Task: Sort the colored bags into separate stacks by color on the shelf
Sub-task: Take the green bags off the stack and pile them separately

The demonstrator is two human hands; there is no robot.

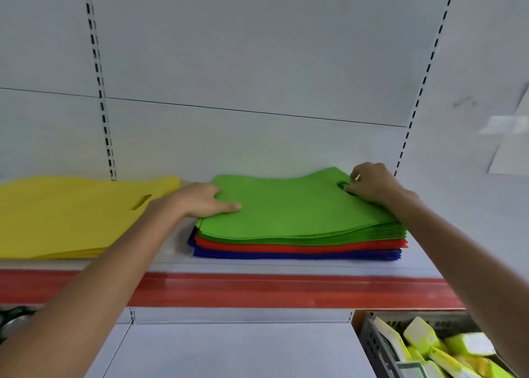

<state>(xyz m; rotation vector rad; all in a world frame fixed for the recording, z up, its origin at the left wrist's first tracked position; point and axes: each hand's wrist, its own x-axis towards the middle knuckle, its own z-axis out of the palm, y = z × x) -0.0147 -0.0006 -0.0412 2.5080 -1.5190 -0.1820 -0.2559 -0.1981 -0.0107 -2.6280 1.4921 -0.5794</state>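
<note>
One shelf point(171, 253) holds two piles: one yellow pile point(65, 217) and one in three layers, green bags point(286, 208), red bags point(286, 247), blue bags point(286, 255), single bags too thin to count. Two hands, left hand point(200, 200) and right hand point(372, 183). One crate point(369, 340) below.

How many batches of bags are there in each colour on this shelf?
Yellow bags: 1 batch, its own pile on the left
Green bags: 1 batch, top of the mixed pile
Red bags: 1 batch, under green
Blue bags: 1 batch, at the bottom
Total: 4 batches
</note>
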